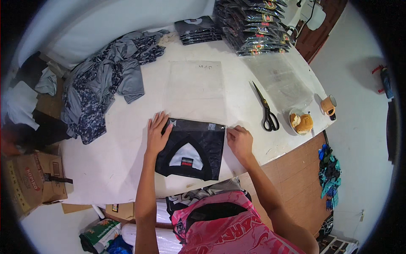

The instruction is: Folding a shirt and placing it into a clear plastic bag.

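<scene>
A folded black shirt (198, 144) with a white collar opening lies on the white table (110, 161), its far edge at the mouth of a clear plastic bag (195, 91). My left hand (157, 134) lies flat on the shirt's left side, fingers spread. My right hand (239, 139) is at the shirt's right edge, fingers curled and pinching the bag's edge there.
A heap of grey camouflage shirts (101, 89) lies at the left. Stacks of bagged shirts (253, 25) stand at the back. Black scissors (265, 108), a bowl with a bun (301, 122) and an orange mug (328, 105) sit at the right. A cardboard box (34, 178) is below left.
</scene>
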Motion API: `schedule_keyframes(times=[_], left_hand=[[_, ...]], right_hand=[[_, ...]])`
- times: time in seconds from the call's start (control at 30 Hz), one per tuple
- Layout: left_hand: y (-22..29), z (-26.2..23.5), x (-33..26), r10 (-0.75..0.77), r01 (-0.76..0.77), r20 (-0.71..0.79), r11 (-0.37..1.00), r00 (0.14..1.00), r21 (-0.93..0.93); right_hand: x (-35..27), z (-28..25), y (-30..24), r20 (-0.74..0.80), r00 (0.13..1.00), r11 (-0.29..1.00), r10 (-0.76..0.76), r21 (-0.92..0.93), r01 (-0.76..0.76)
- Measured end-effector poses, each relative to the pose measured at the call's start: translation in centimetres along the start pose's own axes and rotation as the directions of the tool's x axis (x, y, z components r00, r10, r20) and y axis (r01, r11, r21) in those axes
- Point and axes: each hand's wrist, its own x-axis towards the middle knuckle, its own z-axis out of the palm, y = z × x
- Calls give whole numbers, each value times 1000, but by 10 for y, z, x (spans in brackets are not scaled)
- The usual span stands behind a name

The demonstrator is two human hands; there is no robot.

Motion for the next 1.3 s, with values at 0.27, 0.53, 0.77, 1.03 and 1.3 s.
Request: schedule_keyframes(times=[0.27,0.53,0.77,1.03,1.3], left_hand=[[0,-1,0,25,-26,-24,1000,999,-16],[-2,-1,2,5,-5,-4,1000,1000,-19],[-6,7,-3,-35,33,-80,999,996,-29],[-9,11,2,-9,2,-108,998,994,-59],[-14,10,7,4,-14,-118,996,993,-86]], right_hand=[[3,-13,-12,209,978,987,-30,-146,61],[-25,-30,-21,187,982,999,9,-41,-1],[-14,-15,-12,110,994,999,12,-35,-8],[-6,-11,-8,157,986,989,49,-148,-25],[-26,-20,-18,198,980,996,14,-84,3]])
